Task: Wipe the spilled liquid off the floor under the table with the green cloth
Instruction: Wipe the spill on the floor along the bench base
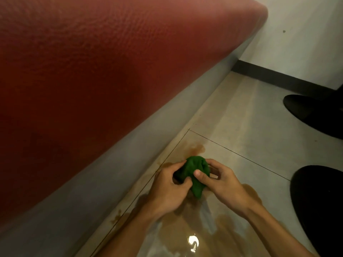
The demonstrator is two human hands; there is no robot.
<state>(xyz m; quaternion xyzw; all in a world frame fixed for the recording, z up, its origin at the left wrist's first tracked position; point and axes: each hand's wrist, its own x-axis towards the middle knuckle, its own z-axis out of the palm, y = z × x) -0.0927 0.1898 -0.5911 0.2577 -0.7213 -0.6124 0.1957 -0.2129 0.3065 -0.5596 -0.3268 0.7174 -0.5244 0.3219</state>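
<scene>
A bunched green cloth (197,172) is held just above the pale tiled floor (241,130). My left hand (168,188) grips its left side and my right hand (220,182) pinches its right side, thumb on top. Brown spilled liquid (228,225) spreads in a wide shiny puddle on the tiles below and behind both hands, with a smaller patch (196,148) just beyond the cloth and drips (117,217) near the tile seam.
A red padded bench seat (92,71) on a grey base (111,173) fills the left side. Two black rounded table bases stand at the right (315,115) (319,206). A white wall (306,43) with a dark skirting strip (278,76) closes the far end.
</scene>
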